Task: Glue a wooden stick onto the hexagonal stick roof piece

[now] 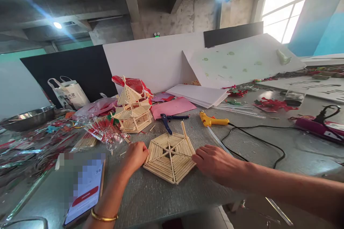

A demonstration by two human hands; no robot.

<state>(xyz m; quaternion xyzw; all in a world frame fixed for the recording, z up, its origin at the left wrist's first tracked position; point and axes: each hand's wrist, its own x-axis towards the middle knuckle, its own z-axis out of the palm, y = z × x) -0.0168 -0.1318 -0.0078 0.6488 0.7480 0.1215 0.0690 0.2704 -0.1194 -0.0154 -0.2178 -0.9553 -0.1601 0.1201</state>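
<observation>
A hexagonal frame of pale wooden sticks (158,166) lies on the table in front of me, its spokes meeting in the middle with gaps around the centre. One stick (184,128) stands up from its far right corner. My left hand (136,155) pinches the left edge of the frame. At the opposite edge my right hand (211,159) has its fingers closed on the rim; the fingertips are partly hidden. Just behind the frame lie dark blue cutters (167,121). A yellow glue gun (213,120) rests to the right, with a clear glue stick below it.
A stick pagoda (131,111) stands behind on the left, beside bundled sticks (103,128) in plastic. A phone (86,193) lies near my left forearm. The glue gun's black cable (264,143) curls across the right side toward a purple power strip (309,128). Pink paper (174,107) lies farther back.
</observation>
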